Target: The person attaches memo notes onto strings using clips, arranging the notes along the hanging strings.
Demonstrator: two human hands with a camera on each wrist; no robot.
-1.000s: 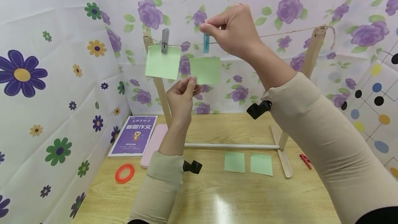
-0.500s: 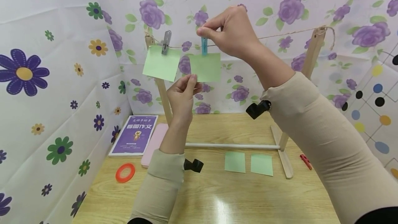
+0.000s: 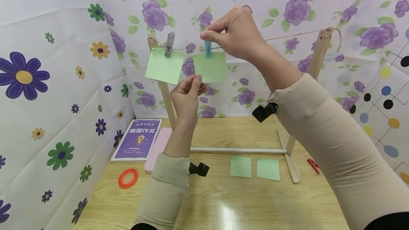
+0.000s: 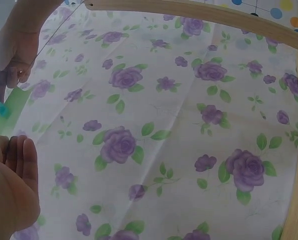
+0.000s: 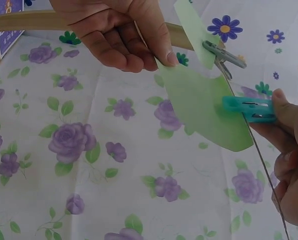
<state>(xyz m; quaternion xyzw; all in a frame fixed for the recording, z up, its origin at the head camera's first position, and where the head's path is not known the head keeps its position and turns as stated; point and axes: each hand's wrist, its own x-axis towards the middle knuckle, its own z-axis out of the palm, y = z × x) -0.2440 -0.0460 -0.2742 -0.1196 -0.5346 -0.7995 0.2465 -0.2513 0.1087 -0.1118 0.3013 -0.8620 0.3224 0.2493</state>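
Observation:
My left hand [image 3: 186, 97] pinches the lower left corner of a green paper square [image 3: 211, 70] between thumb and fingers. Above it, my right hand [image 3: 238, 33] pinches the top of a blue clothespin [image 3: 208, 49]. In the right wrist view the jaws of the clothespin [image 5: 246, 107] lie over the paper's upper edge, at the twine [image 5: 268, 175]. To the left, a grey clothespin [image 3: 169, 44] holds another green paper square [image 3: 165, 66] on the same line; that paper hangs tilted.
The twine runs between two wooden posts [image 3: 319, 52], joined low down by a white rod [image 3: 238, 150]. On the table lie two green squares [image 3: 241, 166], a red clothespin [image 3: 313, 166], an orange ring [image 3: 128, 178], a pink case [image 3: 158, 150] and a purple booklet [image 3: 137, 139].
The blue clothespin has come down a little, and the paper in my left hand has risen, so its top edge now meets the clothespin. The hanging paper on the left has tilted more.

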